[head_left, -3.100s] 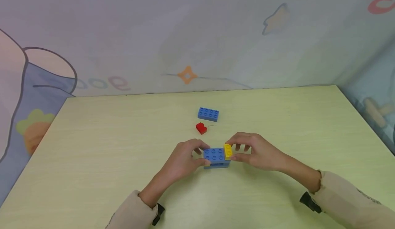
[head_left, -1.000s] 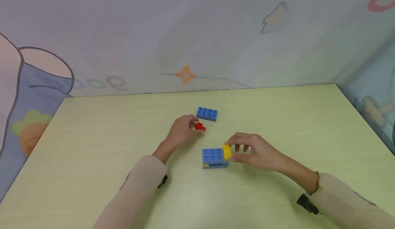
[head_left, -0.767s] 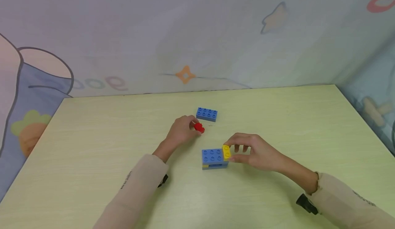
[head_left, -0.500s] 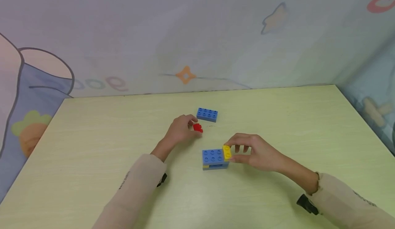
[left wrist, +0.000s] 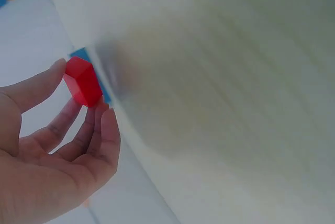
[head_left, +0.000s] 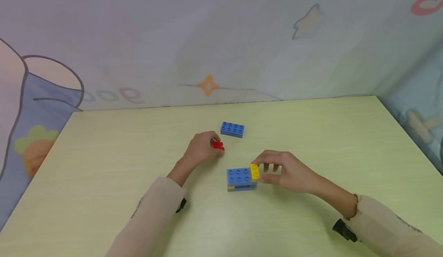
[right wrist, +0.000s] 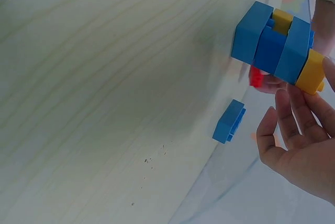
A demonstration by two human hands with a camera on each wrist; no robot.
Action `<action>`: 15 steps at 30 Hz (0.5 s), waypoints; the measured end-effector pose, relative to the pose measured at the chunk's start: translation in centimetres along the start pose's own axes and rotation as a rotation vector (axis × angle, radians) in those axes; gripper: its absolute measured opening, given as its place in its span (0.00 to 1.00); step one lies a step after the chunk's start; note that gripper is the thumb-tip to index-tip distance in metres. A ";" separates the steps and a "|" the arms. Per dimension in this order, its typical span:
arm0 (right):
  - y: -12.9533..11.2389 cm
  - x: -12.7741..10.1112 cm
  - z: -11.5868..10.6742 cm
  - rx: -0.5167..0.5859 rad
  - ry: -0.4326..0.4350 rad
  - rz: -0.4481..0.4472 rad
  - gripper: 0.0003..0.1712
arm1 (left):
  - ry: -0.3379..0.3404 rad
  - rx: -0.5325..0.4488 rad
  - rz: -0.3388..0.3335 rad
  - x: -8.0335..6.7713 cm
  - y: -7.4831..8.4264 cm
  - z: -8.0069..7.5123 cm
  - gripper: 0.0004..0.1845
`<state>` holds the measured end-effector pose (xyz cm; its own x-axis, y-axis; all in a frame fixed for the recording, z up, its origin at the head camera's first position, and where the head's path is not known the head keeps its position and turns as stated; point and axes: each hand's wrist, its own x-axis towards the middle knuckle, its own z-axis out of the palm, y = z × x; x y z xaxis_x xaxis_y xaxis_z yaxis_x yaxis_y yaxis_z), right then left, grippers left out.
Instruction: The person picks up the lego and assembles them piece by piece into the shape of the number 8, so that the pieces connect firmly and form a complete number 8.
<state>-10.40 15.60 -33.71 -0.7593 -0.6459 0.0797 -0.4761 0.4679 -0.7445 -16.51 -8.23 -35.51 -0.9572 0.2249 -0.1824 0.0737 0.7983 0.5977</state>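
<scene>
My left hand pinches a small red brick between thumb and fingers; in the left wrist view the red brick shows its smooth sides. My right hand holds a yellow brick by its two ends, on the right end of a blue brick stack. The right wrist view shows this stack from the side: blue layers with blue and yellow pieces between them, and the yellow brick on top under the right fingers.
A loose blue brick with several studs lies behind the red one, toward the table's far edge. The pale wooden table meets a printed cloth backdrop at the back.
My left hand left the blue stack, reached to the red brick, took hold of it, and has turned it and drawn it slightly left. The right hand stays on the yellow brick.
</scene>
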 end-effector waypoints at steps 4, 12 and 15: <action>0.0 0.0 0.0 -0.001 -0.002 0.015 0.17 | -0.031 -0.062 0.007 -1.5 0.7 -0.7 0.17; 0.0 0.0 0.0 -0.001 -0.004 0.026 0.17 | -0.083 -0.198 0.072 -5.5 2.3 -1.8 0.15; 0.0 0.0 0.0 0.001 -0.003 0.027 0.17 | -0.102 -0.243 0.102 -6.8 2.7 -1.7 0.15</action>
<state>-10.42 15.56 -33.73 -0.7706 -0.6347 0.0576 -0.4549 0.4846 -0.7472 -10.31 -8.54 -31.33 -0.9142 0.3620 -0.1822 0.0870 0.6143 0.7843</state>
